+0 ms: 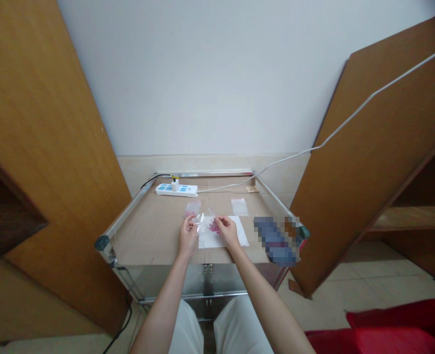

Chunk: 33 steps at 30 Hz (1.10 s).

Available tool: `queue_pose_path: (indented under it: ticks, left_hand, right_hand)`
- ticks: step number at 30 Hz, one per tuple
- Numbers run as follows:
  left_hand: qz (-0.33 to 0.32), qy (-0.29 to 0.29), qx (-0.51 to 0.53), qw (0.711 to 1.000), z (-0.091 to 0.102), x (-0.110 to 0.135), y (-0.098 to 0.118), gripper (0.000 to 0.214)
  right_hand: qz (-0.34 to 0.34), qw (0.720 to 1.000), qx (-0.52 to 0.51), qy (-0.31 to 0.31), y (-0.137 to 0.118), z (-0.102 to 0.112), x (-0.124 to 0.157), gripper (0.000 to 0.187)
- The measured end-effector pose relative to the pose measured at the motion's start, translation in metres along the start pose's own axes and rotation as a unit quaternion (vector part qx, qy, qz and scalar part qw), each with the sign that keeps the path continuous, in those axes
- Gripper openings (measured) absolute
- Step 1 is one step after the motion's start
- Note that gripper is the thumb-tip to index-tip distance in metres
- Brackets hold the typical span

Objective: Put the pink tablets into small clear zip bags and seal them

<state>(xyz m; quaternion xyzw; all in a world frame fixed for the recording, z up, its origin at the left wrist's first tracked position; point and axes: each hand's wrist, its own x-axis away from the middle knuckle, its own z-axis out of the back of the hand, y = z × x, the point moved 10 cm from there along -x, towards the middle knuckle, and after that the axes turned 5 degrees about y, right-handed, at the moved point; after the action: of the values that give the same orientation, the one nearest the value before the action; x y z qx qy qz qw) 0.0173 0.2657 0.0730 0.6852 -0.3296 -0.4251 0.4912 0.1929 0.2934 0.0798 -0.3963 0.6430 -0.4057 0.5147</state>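
Observation:
My left hand (188,230) and my right hand (228,229) both pinch a small clear plastic bag (205,218) held just above the table. Small pink pieces (214,227) lie by my right fingers on a white sheet of paper (239,238); whether they are inside the bag I cannot tell. A second small bag with pink pieces (193,209) lies on the tabletop just beyond my left hand. An empty clear bag (239,206) lies beyond my right hand.
The low table (147,231) has metal rails on its sides. A white power strip (176,189) with a plug and cables sits at the far edge. A blurred dark object (276,238) rests at the right edge. Wooden panels lean on both sides.

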Motion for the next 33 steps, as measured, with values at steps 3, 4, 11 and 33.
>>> queue_pose_path:
  ticks: [3,4,11,33]
  left_hand:
    - [-0.009,0.025,0.007,1.0,0.004,-0.001,0.005,0.045]
    - [-0.021,0.03,0.003,0.999,0.005,-0.001,0.008,0.046]
    - [-0.157,0.009,-0.158,0.975,-0.003,0.005,0.035,0.01]
    - [-0.173,-0.033,-0.228,0.958,-0.011,0.003,0.018,0.019]
  right_hand:
    - [0.012,0.999,0.021,-0.036,-0.002,-0.007,0.002,0.022]
    - [0.021,0.998,0.032,-0.044,-0.005,-0.009,0.003,0.022]
    - [0.089,0.99,0.081,-0.079,-0.028,-0.016,0.008,0.016]
    - [0.172,0.96,0.163,-0.147,-0.044,-0.036,0.023,0.016]
